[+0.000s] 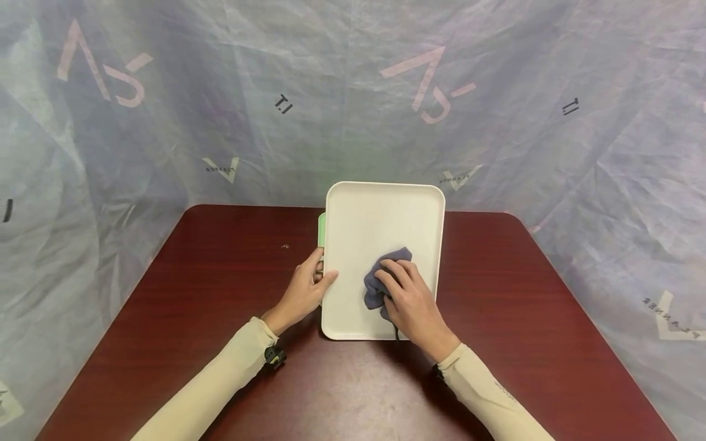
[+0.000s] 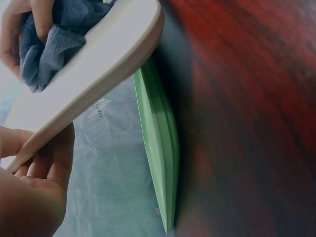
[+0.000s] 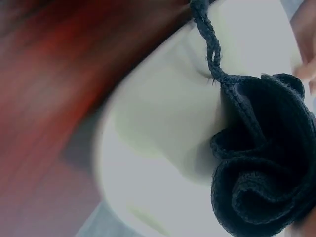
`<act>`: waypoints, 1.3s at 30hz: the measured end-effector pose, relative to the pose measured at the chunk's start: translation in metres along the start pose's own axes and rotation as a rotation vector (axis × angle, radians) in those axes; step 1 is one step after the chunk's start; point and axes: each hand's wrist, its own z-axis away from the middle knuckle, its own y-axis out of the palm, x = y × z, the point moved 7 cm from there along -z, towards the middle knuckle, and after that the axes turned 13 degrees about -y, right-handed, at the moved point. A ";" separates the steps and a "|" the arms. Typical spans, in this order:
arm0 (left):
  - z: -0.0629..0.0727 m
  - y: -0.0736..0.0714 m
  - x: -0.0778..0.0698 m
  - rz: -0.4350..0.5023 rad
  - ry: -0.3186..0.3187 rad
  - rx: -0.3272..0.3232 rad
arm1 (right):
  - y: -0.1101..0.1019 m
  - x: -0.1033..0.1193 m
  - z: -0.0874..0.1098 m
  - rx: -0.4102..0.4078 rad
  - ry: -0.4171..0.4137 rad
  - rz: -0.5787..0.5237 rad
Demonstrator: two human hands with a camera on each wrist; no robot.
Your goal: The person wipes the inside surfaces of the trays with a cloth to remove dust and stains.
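A white rectangular tray (image 1: 380, 220) with rounded corners and a low rim is held tilted up over the table. My left hand (image 1: 302, 288) grips its left edge, thumb on the inner face and fingers behind. A bunched blue-grey cloth (image 1: 377, 283) lies against the tray's face, and my right hand (image 1: 415, 306) holds it with curled fingers. In the right wrist view the cloth (image 3: 266, 163) hangs in folds with a braided loop. The left wrist view shows the tray's thick rim (image 2: 98, 86) from the side.
Behind the tray stands a green tray-like thing (image 2: 155, 143), mostly hidden in the head view, where only its green edge (image 1: 322, 229) shows. The dark red wooden table (image 1: 237, 245) reaches back to a grey printed sheet (image 1: 342, 122) hung around it.
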 end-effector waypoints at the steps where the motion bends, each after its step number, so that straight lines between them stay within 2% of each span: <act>1: 0.000 0.000 0.000 -0.004 0.003 -0.003 | 0.002 0.002 -0.003 0.001 -0.009 -0.001; 6: -0.002 -0.001 0.001 -0.027 0.018 -0.011 | 0.007 0.010 -0.016 0.012 -0.061 0.027; 14: -0.013 0.000 0.028 -0.046 0.032 -0.013 | 0.017 0.024 -0.040 0.066 -0.133 0.048; 19: -0.012 0.000 0.029 -0.051 0.062 -0.029 | 0.024 0.029 -0.055 0.107 -0.144 0.030; 23: -0.013 0.000 0.030 -0.059 0.070 -0.039 | 0.027 0.030 -0.063 0.111 -0.155 0.042; 30: -0.013 -0.002 0.031 -0.051 0.068 -0.030 | 0.028 0.034 -0.061 0.116 -0.183 0.054; 39: -0.011 -0.005 0.033 -0.063 0.066 -0.041 | 0.030 0.038 -0.054 0.143 -0.213 0.019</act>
